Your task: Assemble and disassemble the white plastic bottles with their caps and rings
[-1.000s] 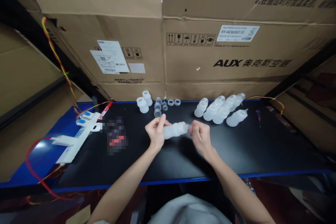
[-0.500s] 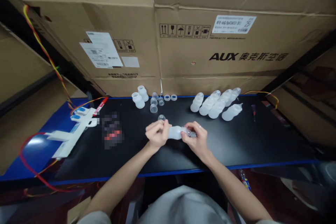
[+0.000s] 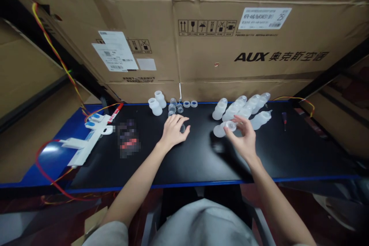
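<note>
My right hand (image 3: pixel 242 134) grips a small frosted feeding bottle (image 3: pixel 220 130) by its neck end. That bottle is tilted above the black tabletop, close in front of a group of similar bottles (image 3: pixel 220 109). Over a clear dome cap (image 3: pixel 182 128) is my left hand (image 3: pixel 173 130), its thumb apart from the fingers. The fingers partly hide the cap, and whether they touch it I cannot tell. Beyond the left hand are several more clear domes (image 3: pixel 172 107) and two pale rings (image 3: pixel 186 104).
Two open-necked bottles (image 3: pixel 155 106) stand at the back. Left of them are a red marker (image 3: pixel 115 113) and a white power strip (image 3: pixel 86 142) with cables. A small screwdriver (image 3: pixel 284 120) lies at right. A large cardboard box (image 3: pixel 201 57) walls off the back.
My left hand has let go of the bottle and moved to the clear dome cap, its fingers opening. My right hand has carried the bottle to the right, towards the group.
</note>
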`<state>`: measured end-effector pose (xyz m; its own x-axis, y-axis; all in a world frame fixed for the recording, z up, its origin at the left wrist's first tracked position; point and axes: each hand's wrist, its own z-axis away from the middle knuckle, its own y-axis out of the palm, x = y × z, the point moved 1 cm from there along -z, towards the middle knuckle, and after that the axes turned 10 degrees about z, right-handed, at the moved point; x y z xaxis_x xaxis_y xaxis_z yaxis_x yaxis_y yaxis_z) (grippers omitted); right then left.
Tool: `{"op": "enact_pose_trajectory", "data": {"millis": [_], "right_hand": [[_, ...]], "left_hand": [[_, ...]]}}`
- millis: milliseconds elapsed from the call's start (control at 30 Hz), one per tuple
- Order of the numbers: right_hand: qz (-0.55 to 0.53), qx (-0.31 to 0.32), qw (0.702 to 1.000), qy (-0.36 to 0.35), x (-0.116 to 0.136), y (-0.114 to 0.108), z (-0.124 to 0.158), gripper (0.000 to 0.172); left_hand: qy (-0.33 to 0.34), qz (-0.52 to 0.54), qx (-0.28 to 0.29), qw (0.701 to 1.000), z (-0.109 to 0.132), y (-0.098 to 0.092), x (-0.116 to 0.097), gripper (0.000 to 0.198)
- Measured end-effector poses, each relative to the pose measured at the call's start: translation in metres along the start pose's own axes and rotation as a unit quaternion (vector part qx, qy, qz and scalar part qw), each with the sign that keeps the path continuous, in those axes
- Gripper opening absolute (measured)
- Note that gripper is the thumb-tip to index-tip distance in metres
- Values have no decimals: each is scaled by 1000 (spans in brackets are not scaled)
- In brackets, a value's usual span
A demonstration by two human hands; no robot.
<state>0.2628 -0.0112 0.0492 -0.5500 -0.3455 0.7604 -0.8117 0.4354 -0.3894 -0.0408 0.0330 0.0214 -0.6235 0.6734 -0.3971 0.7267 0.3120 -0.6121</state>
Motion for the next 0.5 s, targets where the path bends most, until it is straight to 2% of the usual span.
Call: {"op": "enact_pose_trajectory", "data": {"millis": [100, 167, 267, 333, 433, 500], "right_hand": [[26, 58, 998, 15, -19, 9, -1, 63], [40, 130, 991, 18, -29, 18, 3, 59], [63, 249, 966, -26, -34, 30, 10, 45], [84, 281, 954, -59, -31, 34, 10, 42], [101, 280, 950, -97, -27, 42, 4, 50], [97, 280, 948, -120, -29, 50, -1, 57]], "left_hand": [[-73, 35, 46, 996, 5, 6, 15, 17], [-111, 90, 40, 989, 8, 13, 18, 21], [-165, 194, 20, 967, 11, 24, 14, 27], [-222, 291, -18, 930, 10, 30, 11, 28], [-314, 438, -107, 836, 7, 37, 7, 46], [-353, 494, -147, 781, 5, 40, 7, 59]]}}
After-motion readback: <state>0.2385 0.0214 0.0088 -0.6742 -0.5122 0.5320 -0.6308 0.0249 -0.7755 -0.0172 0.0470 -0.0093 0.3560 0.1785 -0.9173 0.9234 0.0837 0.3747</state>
